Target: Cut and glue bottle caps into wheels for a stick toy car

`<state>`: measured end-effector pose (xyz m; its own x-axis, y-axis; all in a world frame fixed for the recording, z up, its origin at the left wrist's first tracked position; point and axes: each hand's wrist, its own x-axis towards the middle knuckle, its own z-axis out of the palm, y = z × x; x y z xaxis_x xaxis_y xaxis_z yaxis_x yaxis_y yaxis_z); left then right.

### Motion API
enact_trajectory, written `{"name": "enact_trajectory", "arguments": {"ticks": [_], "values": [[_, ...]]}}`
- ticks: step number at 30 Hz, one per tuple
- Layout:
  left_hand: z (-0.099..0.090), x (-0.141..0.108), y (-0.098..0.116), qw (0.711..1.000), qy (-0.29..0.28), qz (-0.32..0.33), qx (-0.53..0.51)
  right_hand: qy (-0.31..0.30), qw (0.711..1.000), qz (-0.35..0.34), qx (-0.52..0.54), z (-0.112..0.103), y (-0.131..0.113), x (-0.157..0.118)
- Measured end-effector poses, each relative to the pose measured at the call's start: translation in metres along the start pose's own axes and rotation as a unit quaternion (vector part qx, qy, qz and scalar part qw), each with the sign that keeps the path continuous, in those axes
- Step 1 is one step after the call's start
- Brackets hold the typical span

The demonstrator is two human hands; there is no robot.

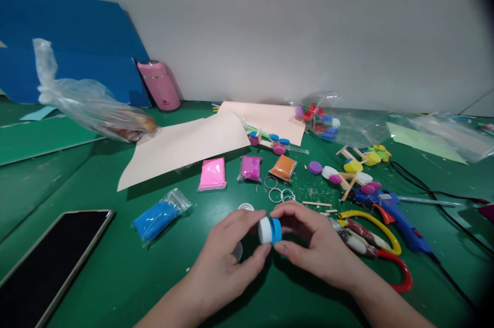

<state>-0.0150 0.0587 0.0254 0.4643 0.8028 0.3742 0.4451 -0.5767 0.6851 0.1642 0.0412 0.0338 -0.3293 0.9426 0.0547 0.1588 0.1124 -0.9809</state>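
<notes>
Above the green table's front middle, my left hand pinches a white bottle cap between thumb and fingers. My right hand grips a blue cap the same way. Both caps stand on edge, side by side, very close together; whether they touch I cannot tell. Behind my left fingers a white round piece lies on the table, and another pale round piece is partly hidden by that hand. White rings lie just beyond my hands, near small wooden sticks.
At the right are a blue glue gun with cables and red-and-yellow-handled pliers. Clay packets and small wheeled wooden frames lie beyond. A phone and blue clay bag are left; a pink bottle stands behind.
</notes>
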Motion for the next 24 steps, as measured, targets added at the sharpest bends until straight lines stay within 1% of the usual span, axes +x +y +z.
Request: {"name": "enact_trajectory", "arguments": {"ticks": [4, 10, 14, 20, 24], "values": [[-0.0018, 0.0002, 0.0005, 1.0, -0.015, 0.012, -0.006, 0.004, 1.0, -0.008, -0.029, -0.0013, 0.0001, 0.0005], [-0.0024, -0.0011, -0.001, 0.999, -0.028, 0.019, -0.03, 0.007, 0.999, -0.023, -0.043, -0.0035, 0.0014, -0.0006], [-0.0023, -0.0024, -0.002, 0.998, -0.051, 0.014, -0.046, 0.012, 0.998, -0.036, -0.052, -0.005, 0.0029, -0.0005], [-0.004, -0.0016, -0.0005, 0.996, -0.066, 0.0, -0.056, 0.011, 0.994, -0.058, -0.095, -0.0055, 0.0009, -0.0001], [-0.0054, -0.0004, 0.0011, 0.996, -0.067, -0.01, -0.059, 0.013, 0.996, -0.044, -0.079, -0.004, 0.0016, 0.0002]]}}
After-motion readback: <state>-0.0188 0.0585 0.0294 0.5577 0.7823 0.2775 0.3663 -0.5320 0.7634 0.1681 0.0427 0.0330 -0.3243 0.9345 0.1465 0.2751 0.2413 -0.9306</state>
